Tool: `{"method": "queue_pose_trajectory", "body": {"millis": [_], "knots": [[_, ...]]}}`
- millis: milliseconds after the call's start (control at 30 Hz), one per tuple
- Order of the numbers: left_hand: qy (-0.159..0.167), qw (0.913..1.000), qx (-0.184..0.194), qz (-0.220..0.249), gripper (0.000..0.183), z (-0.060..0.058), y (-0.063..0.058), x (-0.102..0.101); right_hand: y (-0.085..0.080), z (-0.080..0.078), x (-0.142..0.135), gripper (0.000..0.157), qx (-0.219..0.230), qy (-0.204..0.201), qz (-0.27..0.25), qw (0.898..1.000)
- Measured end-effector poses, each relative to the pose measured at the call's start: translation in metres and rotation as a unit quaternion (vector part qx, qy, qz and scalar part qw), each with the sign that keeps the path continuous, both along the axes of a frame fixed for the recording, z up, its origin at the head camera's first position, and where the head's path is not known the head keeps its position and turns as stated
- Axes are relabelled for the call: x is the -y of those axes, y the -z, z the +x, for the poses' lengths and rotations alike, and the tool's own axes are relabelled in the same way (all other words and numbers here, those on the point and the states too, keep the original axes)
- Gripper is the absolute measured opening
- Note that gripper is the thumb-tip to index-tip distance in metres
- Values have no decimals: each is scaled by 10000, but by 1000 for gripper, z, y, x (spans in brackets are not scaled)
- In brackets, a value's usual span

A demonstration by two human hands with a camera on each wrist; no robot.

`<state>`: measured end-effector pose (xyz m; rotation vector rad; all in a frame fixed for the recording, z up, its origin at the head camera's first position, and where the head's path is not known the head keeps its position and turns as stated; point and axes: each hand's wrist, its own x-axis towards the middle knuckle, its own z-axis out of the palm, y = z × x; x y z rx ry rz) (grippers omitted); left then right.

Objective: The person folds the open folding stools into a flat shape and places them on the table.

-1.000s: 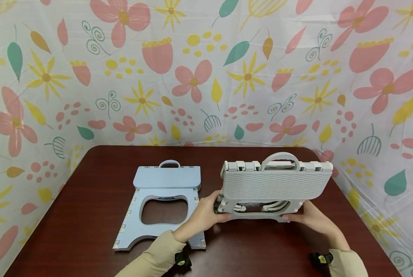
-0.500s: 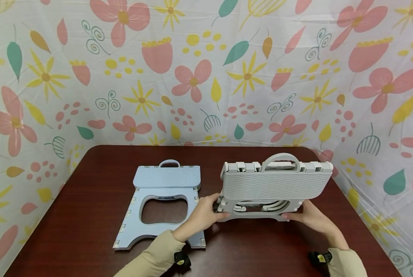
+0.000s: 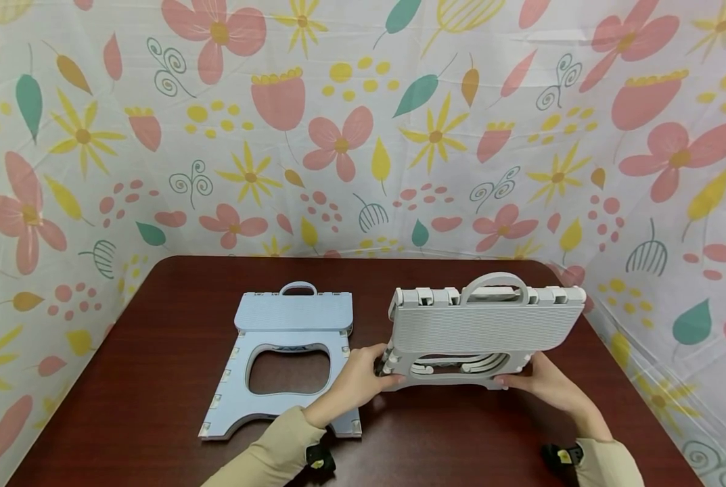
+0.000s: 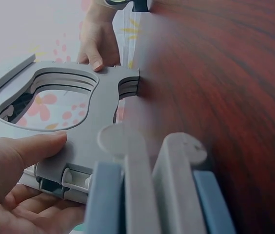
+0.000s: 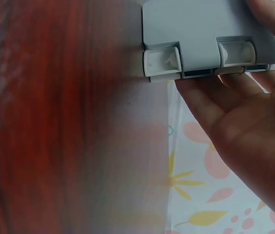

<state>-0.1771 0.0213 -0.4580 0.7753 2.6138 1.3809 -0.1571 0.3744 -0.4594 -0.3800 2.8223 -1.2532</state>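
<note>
A light grey folding stool (image 3: 487, 328) stands upright on its lower edge at the right of the table, its top panel folded down and its arched handle uppermost. My left hand (image 3: 355, 379) grips its lower left side; the left wrist view shows the thumb (image 4: 45, 146) on the flat face and the fingers (image 4: 54, 214) underneath. At the lower right side, my right hand (image 3: 548, 385) holds the stool in the same way. Hinge pieces (image 5: 163, 61) along the stool's side edge show close up in the right wrist view.
A light blue folding stool (image 3: 292, 311) lies folded on the dark red-brown table (image 3: 155, 379), left of the grey one and partly under my left forearm. Behind the table hangs a flower-patterned cloth (image 3: 338, 203).
</note>
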Motion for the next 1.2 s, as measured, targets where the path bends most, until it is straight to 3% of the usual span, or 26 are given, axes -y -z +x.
{"method": "queue_pose_trajectory", "body": {"millis": [933, 1200], "knots": [[-7, 9997, -161, 202, 45, 2, 4, 0, 3, -2, 0, 53, -2, -73, -88, 9999], [-42, 9995, -261, 147, 42, 2, 2, 0, 4, -5, -1, 42, -200, -207, -350, 9990]]}}
